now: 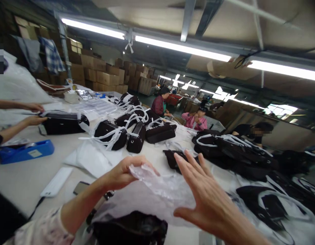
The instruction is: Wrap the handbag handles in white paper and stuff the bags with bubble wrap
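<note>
My left hand (125,172) is closed on the edge of a thin, crinkled translucent sheet (157,190), which looks like packing paper or plastic. My right hand (203,190) is spread, fingers apart, just over the right side of this sheet. Below both hands, at the bottom of the view, lies a black bag (129,228) with its top gaping; the sheet covers the area behind it. A small black item (174,160) rests on the table beyond my right fingertips. Whether the sheet reaches into the bag is hidden.
Several black handbags (135,136) with white-wrapped handles stand mid-table, more (231,146) to the right. At left, another person's hands (36,114) hold a black bag (65,123) near a blue tape dispenser (27,151). A white power strip (56,182) lies nearer. Cardboard boxes (106,78) stack behind.
</note>
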{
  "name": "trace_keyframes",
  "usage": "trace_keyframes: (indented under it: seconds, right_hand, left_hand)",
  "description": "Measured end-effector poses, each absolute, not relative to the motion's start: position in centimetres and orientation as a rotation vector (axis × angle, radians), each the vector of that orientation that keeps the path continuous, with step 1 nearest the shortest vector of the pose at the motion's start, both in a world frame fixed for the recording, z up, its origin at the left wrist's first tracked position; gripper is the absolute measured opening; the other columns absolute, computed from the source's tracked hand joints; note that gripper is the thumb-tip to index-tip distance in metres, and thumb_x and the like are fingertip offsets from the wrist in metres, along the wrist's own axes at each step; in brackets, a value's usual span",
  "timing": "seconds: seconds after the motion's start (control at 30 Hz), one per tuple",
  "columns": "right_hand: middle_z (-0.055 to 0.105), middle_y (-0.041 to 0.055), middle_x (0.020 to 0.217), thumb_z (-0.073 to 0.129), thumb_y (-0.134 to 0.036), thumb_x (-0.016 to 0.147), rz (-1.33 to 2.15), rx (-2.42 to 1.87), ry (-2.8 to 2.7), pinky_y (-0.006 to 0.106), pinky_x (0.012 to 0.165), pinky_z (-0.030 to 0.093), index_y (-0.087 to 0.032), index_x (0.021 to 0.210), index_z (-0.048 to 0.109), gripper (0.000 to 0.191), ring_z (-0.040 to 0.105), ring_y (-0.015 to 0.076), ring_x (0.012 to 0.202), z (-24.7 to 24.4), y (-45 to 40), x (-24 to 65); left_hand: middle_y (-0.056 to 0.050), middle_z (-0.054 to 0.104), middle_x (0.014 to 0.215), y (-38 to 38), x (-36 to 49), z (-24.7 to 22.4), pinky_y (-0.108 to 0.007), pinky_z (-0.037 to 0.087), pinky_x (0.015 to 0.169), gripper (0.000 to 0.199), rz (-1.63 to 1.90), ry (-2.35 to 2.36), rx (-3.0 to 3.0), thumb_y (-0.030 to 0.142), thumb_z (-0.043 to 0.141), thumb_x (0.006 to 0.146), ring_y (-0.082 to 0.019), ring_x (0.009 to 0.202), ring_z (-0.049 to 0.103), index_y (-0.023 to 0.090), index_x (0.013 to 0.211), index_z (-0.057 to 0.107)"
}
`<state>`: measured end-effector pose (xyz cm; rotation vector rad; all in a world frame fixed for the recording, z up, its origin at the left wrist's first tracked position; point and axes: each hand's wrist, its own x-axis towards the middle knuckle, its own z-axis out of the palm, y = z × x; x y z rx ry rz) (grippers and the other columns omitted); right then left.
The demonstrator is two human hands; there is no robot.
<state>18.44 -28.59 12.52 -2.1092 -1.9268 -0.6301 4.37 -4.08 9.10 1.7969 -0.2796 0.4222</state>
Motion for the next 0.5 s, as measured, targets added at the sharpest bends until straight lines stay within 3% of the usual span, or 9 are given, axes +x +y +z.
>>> trace_keyframes:
  seconds: [0.03, 0.1, 0.17, 0.2, 0.27, 0.33, 0.43, 0.5]
  right_hand:
    - [0.058, 0.0166, 0.141, 0.080, -0.044, 0.068, -0.427, -2.163, -1.951, 0.062, 0.112, 0.035, -0.019, 0.156, 0.023, 0.108, 0.052, 0.0395, 0.131, 13.3, -27.9, 18.8]
    - [0.075, 0.0060, 0.107, 0.072, -0.035, 0.076, -0.012, -2.257, -1.920, 0.041, 0.089, 0.055, -0.024, 0.142, 0.048, 0.071, 0.071, 0.0276, 0.098, 13.7, -26.7, 19.2]
    - [0.074, -0.0018, 0.077, 0.061, -0.026, 0.083, 0.204, -2.296, -1.798, 0.024, 0.063, 0.052, -0.025, 0.105, 0.070, 0.024, 0.069, 0.0176, 0.069, 12.9, -26.3, 19.5]
    - [0.070, -0.0027, 0.069, 0.057, -0.024, 0.086, 0.223, -2.289, -1.724, 0.021, 0.057, 0.048, -0.024, 0.089, 0.070, 0.014, 0.066, 0.0154, 0.063, 12.2, -26.5, 19.8]
    - [0.068, -0.0014, 0.065, 0.053, -0.025, 0.088, 0.141, -2.241, -1.562, 0.020, 0.055, 0.047, -0.022, 0.076, 0.067, 0.019, 0.064, 0.0150, 0.060, 10.5, -27.9, 20.7]
    - [0.071, 0.0013, 0.070, 0.055, -0.029, 0.089, 0.027, -2.208, -1.406, 0.022, 0.059, 0.052, -0.021, 0.078, 0.068, 0.019, 0.067, 0.0177, 0.065, 8.8, -30.2, 21.9]
    - [0.075, 0.0049, 0.074, 0.063, -0.038, 0.086, -0.218, -2.221, -1.192, 0.025, 0.060, 0.056, -0.019, 0.086, 0.073, 0.021, 0.070, 0.0226, 0.070, 6.4, -34.1, 22.9]
    - [0.075, 0.0062, 0.074, 0.064, -0.036, 0.085, -0.326, -2.217, -1.153, 0.028, 0.059, 0.058, -0.020, 0.093, 0.075, 0.021, 0.071, 0.0244, 0.069, 4.9, -35.6, 22.1]
  left_hand:
    - [-0.012, 0.075, 0.098, -4.0, 4.8, 9.7, -0.036, 0.052, 0.085, 0.048, 0.472, -0.318, 1.847, 0.060, 0.055, 0.090, -0.026, 0.092, 0.067, 0.017, 0.097, 0.075]
    - [-0.012, 0.075, 0.096, -3.9, 5.5, 10.2, -0.035, 0.052, 0.085, 0.047, 0.580, -0.338, 1.928, 0.059, 0.054, 0.092, -0.024, 0.090, 0.067, 0.016, 0.096, 0.074]
    - [-0.010, 0.073, 0.099, -3.8, 5.6, 9.8, -0.033, 0.052, 0.086, 0.040, 0.758, -0.257, 2.002, 0.052, 0.059, 0.091, -0.022, 0.091, 0.066, 0.016, 0.101, 0.071]
    - [-0.010, 0.072, 0.102, -3.8, 5.3, 9.4, -0.034, 0.052, 0.088, 0.036, 0.888, -0.187, 2.039, 0.048, 0.062, 0.090, -0.022, 0.094, 0.066, 0.016, 0.105, 0.069]
    - [-0.009, 0.070, 0.104, -4.0, 4.0, 7.7, -0.035, 0.049, 0.092, 0.029, 1.162, -0.009, 2.091, 0.039, 0.063, 0.091, -0.022, 0.097, 0.064, 0.017, 0.110, 0.065]
    - [-0.008, 0.070, 0.097, -4.5, 2.0, 5.0, -0.033, 0.049, 0.089, 0.020, 1.164, 0.115, 2.164, 0.032, 0.053, 0.095, -0.021, 0.092, 0.064, 0.018, 0.103, 0.064]
    - [-0.007, 0.071, 0.088, -5.3, -0.9, -0.9, -0.030, 0.051, 0.079, 0.026, 0.389, 0.129, 2.381, 0.029, 0.043, 0.096, -0.021, 0.083, 0.065, 0.021, 0.092, 0.068]
    - [-0.010, 0.073, 0.100, -5.3, -2.0, -5.2, -0.036, 0.051, 0.087, 0.025, -0.040, 0.219, 2.411, 0.031, 0.051, 0.090, -0.027, 0.094, 0.067, 0.020, 0.101, 0.071]
